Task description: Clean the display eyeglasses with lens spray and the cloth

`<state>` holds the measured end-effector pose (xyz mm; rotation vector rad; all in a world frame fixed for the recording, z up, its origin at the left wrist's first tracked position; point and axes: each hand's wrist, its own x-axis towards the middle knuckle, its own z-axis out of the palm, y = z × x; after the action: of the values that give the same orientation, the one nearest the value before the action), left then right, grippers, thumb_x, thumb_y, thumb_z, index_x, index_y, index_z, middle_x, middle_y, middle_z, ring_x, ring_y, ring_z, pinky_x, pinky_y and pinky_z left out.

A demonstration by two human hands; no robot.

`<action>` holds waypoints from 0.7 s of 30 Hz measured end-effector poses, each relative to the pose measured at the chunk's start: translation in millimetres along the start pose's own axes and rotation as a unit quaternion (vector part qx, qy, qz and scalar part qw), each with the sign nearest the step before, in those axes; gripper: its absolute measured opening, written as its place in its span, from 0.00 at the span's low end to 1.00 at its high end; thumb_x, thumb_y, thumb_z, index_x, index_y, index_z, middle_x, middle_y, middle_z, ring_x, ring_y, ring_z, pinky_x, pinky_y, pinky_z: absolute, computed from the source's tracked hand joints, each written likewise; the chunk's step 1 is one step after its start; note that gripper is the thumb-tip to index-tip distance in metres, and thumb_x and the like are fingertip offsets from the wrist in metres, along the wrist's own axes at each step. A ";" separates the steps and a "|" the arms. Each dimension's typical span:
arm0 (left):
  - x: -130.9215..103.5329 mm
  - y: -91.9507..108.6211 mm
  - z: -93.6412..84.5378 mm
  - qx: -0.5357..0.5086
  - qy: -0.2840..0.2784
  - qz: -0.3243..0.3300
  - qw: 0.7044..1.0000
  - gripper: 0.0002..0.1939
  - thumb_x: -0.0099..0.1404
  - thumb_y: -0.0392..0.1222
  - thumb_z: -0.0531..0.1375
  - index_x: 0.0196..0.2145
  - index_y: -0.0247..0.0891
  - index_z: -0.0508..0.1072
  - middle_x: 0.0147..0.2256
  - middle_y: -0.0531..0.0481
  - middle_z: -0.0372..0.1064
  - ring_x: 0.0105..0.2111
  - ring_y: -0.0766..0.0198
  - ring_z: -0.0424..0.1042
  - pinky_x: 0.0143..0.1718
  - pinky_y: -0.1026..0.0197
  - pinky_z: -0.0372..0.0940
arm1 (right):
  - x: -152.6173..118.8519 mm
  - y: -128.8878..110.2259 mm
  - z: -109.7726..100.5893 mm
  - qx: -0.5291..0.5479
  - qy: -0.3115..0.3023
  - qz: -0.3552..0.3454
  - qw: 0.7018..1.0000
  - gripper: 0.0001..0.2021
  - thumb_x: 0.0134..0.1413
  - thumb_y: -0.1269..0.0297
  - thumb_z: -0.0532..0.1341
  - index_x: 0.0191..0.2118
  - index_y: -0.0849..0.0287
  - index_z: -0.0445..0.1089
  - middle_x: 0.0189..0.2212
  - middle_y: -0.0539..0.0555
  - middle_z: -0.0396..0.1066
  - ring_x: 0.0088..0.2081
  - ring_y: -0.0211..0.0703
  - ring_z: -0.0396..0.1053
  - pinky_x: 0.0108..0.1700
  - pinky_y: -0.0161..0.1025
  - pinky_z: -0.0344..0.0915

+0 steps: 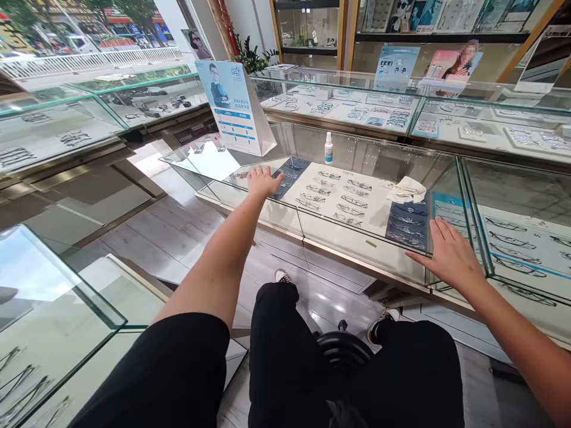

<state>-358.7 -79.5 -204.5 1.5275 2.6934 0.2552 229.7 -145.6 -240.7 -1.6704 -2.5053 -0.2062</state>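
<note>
My left hand (264, 181) lies with spread fingers on the glass top of a display case (312, 223), over its left part. Farther right, my right hand (452, 249) rests open on the same glass near its front edge. Neither hand holds anything. Rows of eyeglasses (352, 200) show through the glass between the hands, on white and dark blue boards. A white spray bottle (329, 148) stands upright on the case toward the back. A crumpled pale cloth (405, 189) lies beyond my right hand, apart from it.
A tent-shaped cardboard sign (234, 107) stands at the case's back left. Another glass case (62, 309) with eyeglasses is close at the lower left. More glass cases (339, 104) line the back. My legs straddle a black round stool part (343, 348) below.
</note>
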 end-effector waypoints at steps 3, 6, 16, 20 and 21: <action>-2.5 1.1 -1.7 0.003 -0.003 -0.003 1.000 0.54 0.74 0.73 0.39 0.82 0.30 0.50 0.81 0.31 0.38 0.82 0.38 0.39 0.79 0.38 0.39 | -1.9 -1.6 -3.3 0.001 -0.004 0.001 1.000 0.60 0.66 0.23 0.43 0.78 0.82 0.50 0.79 0.78 0.50 0.79 0.71 0.51 0.78 0.61 0.50; -4.5 1.8 -2.3 0.004 -0.007 -0.002 1.000 0.54 0.74 0.73 0.39 0.82 0.30 0.48 0.82 0.31 0.37 0.82 0.37 0.39 0.80 0.38 0.38 | -4.6 -2.8 -8.1 -0.005 -0.003 0.001 1.000 0.60 0.67 0.23 0.42 0.78 0.81 0.51 0.79 0.77 0.51 0.79 0.69 0.50 0.80 0.57 0.48; -6.2 5.8 -1.7 -0.008 -0.006 -0.003 1.000 0.52 0.76 0.71 0.41 0.82 0.29 0.49 0.82 0.33 0.37 0.82 0.37 0.38 0.80 0.38 0.37 | -5.5 -4.2 -21.5 -0.026 -0.009 0.002 1.000 0.52 0.69 0.29 0.48 0.77 0.76 0.56 0.78 0.73 0.55 0.78 0.66 0.52 0.78 0.55 0.50; -5.9 6.6 -2.2 -0.011 -0.012 -0.004 1.000 0.52 0.75 0.72 0.40 0.82 0.29 0.48 0.82 0.31 0.36 0.82 0.37 0.37 0.80 0.38 0.36 | -6.2 -5.1 -23.6 -0.025 -0.013 0.004 1.000 0.50 0.70 0.31 0.48 0.77 0.75 0.55 0.78 0.72 0.55 0.78 0.66 0.51 0.77 0.56 0.52; -5.6 6.6 -1.9 -0.010 -0.011 -0.005 1.000 0.53 0.75 0.72 0.40 0.82 0.30 0.48 0.82 0.31 0.36 0.82 0.37 0.37 0.80 0.38 0.37 | -6.1 -4.5 -23.3 -0.023 -0.012 0.003 1.000 0.50 0.70 0.31 0.48 0.77 0.75 0.55 0.78 0.72 0.55 0.78 0.66 0.52 0.77 0.56 0.52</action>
<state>-350.4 -81.2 -201.9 1.5031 2.6725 0.2614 228.4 -157.0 -219.1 -1.7077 -2.5312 -0.2448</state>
